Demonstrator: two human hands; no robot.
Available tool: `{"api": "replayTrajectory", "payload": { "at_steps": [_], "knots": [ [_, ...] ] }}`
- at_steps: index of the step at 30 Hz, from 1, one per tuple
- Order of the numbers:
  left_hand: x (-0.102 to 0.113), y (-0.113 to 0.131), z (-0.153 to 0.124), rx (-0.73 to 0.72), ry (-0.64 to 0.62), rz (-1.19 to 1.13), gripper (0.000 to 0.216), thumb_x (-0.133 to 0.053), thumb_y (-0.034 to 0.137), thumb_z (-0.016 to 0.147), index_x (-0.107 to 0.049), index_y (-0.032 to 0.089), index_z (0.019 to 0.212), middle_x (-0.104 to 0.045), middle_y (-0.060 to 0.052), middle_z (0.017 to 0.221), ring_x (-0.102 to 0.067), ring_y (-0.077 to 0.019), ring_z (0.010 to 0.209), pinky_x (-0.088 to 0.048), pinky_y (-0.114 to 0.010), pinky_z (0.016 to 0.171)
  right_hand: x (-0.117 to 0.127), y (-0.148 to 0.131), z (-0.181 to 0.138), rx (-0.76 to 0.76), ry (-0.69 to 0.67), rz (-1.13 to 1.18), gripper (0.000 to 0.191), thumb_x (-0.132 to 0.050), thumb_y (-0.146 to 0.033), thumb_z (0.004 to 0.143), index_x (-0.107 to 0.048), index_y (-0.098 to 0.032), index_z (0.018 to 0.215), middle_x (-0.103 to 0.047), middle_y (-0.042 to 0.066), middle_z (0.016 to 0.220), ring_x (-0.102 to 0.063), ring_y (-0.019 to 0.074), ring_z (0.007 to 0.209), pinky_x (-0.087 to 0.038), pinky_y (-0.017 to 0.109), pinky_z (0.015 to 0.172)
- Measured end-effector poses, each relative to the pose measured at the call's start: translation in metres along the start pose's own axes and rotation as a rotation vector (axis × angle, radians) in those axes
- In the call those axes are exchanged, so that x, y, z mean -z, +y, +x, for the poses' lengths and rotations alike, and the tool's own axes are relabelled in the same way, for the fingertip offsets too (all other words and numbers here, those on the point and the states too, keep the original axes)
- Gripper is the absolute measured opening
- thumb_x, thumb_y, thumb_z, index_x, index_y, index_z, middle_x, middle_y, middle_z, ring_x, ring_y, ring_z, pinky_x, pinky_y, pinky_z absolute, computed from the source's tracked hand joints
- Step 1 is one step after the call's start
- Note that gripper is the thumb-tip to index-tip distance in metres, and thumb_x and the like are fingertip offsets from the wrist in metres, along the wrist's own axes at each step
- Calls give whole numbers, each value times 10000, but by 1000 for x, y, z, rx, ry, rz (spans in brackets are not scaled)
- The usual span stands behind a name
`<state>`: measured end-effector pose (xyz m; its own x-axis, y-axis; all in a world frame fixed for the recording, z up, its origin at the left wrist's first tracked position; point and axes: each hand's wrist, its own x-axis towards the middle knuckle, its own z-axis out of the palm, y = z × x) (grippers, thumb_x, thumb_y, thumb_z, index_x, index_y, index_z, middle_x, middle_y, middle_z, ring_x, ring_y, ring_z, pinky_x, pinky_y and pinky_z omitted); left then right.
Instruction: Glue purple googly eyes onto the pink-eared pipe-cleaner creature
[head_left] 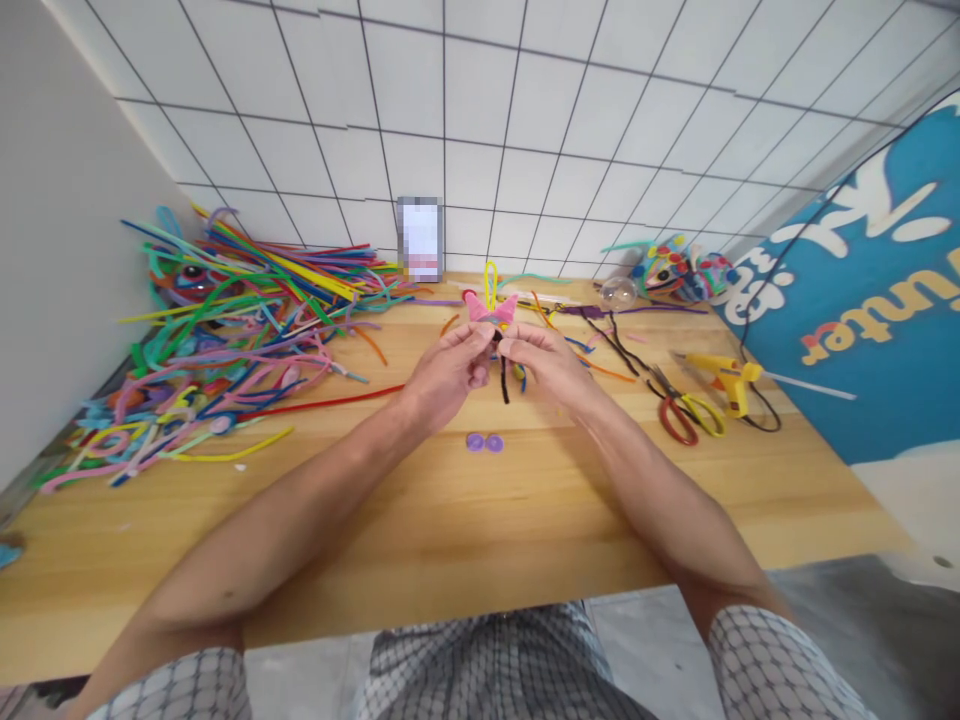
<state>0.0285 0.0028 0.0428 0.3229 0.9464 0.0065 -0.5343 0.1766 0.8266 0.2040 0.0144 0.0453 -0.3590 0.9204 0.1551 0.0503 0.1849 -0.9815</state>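
Observation:
Close together over the middle of the table, both hands pinch at a small craft piece. Its pink pointed part (491, 309) shows above the fingers, topped by a yellow pipe-cleaner loop (491, 284). My left hand (450, 372) is closed on this pipe-cleaner figure. Between the fingertips sits a black pipe cleaner (505, 383), whose end hangs down below them; my right hand (549, 364) pinches it against the figure. The fingers hide much of the piece. Two purple buttons (484, 442) lie side by side on the table just below.
A large heap of coloured pipe cleaners (247, 300) covers the left. A phone (421, 238) leans on the tiled wall. On the right lie scissors (688, 408) and a yellow glue gun (727, 377) with a cord. Decorated pieces (682, 272) stand behind them.

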Motion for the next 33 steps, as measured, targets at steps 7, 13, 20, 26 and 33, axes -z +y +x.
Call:
{"api": "replayTrajectory", "payload": {
  "at_steps": [7, 13, 20, 26, 33],
  "knots": [
    [23, 4, 14, -103, -90, 267, 449, -1021, 498, 710, -758, 164, 855, -570, 37, 686, -395, -58, 537, -296, -204, 500, 8, -5, 0, -15, -47, -31, 291, -716, -473, 859, -656, -219, 730, -604, -26, 722, -489, 153, 734, -352, 324, 752],
    [25, 2, 14, -98, -153, 325, 478, -1000, 550, 739, -737, 174, 874, -571, 41, 712, -372, -53, 537, -270, -209, 501, 11, -5, 0, -17, -86, -32, 310, -700, -484, 881, -636, -226, 719, -604, -25, 707, -489, 158, 723, -358, 330, 749],
    [23, 7, 12, -95, -207, 352, 422, -960, 507, 787, -721, 168, 862, -530, 57, 632, -368, -64, 521, -264, -213, 492, 18, -2, 1, -14, -147, -58, 374, -723, -540, 922, -657, -214, 751, -602, -23, 735, -497, 156, 743, -366, 332, 762],
    [5, -1, 3, 1, -42, 87, 358, -928, 384, 835, -642, 172, 797, -444, 89, 581, -334, -47, 476, -296, -188, 484, 8, 12, 3, 4, -110, 5, 538, -794, -731, 889, -623, -227, 812, -581, -27, 786, -509, 160, 762, -387, 323, 747],
    [-6, 2, -1, 120, 56, -72, 287, -867, 317, 921, -645, 159, 833, -610, 42, 748, -436, -35, 477, -330, -182, 453, 9, 9, 4, -61, -93, 118, 537, -877, -697, 824, -625, -224, 791, -587, -23, 797, -506, 143, 704, -382, 305, 681]
  ]
}}
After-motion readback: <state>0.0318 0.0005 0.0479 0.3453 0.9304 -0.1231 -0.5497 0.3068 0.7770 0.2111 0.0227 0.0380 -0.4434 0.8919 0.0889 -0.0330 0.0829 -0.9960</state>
